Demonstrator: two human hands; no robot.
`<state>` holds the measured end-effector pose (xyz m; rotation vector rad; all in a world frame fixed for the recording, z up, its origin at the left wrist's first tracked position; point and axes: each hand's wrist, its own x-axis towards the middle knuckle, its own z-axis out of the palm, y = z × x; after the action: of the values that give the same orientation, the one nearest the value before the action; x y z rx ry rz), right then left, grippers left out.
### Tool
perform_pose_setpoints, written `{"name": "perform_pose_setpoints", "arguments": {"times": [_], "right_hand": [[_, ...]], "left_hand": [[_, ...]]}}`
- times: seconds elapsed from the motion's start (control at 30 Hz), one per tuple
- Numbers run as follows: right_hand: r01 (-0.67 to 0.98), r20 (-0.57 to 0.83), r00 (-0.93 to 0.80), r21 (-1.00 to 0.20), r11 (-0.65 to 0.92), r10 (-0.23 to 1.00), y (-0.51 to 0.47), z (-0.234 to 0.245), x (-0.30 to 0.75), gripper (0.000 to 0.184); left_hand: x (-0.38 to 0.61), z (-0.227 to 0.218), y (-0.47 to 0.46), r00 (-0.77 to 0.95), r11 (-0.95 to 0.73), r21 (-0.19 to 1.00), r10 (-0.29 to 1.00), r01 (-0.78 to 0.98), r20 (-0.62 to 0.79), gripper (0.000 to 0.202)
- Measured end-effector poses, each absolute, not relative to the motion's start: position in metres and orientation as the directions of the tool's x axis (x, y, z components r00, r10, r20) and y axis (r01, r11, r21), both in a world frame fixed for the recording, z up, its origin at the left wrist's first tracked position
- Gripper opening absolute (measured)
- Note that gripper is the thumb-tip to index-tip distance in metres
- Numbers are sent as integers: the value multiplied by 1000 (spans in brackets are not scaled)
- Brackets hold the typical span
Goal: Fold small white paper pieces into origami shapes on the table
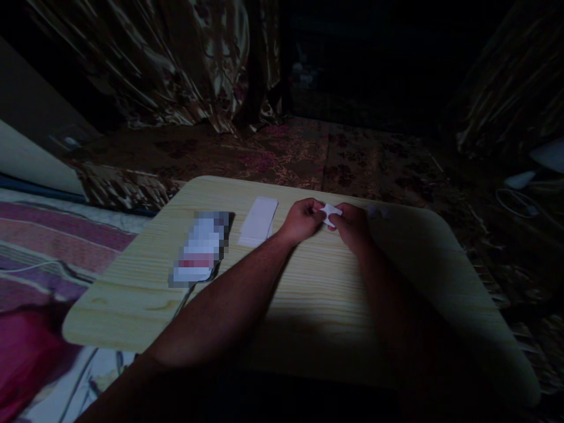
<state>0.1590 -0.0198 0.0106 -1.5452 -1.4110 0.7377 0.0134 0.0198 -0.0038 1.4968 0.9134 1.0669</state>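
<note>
Step now: both hands work on one small white paper bit (330, 212), far middle of desk (308, 294). Left hand (302, 220) pinches left side of it. Right hand (350, 226) pinches right side. Paper bit sits between fingertips, just above desk top.

Next move likely needs soft, careful finger work, looks like folding or pulling apart; hard to tell in dark.

Count: two hands. One paper bit held. One flat white paper (258, 221) left of hands. One blurred flat thing (200, 249) further left. One desk.
</note>
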Motion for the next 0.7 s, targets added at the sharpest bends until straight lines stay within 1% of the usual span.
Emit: {"name": "perform_pose_setpoints", "arguments": {"times": [0.33,0.7], "right_hand": [[447,111,178,-894,20,978,-21,12,158,20],[461,145,165,-886,53,976,-20,10,160,16]], "left_hand": [[14,-3,20,306,-181,983,936,1,172,12],[14,-3,20,307,-166,986,939,13,154,12]]}}
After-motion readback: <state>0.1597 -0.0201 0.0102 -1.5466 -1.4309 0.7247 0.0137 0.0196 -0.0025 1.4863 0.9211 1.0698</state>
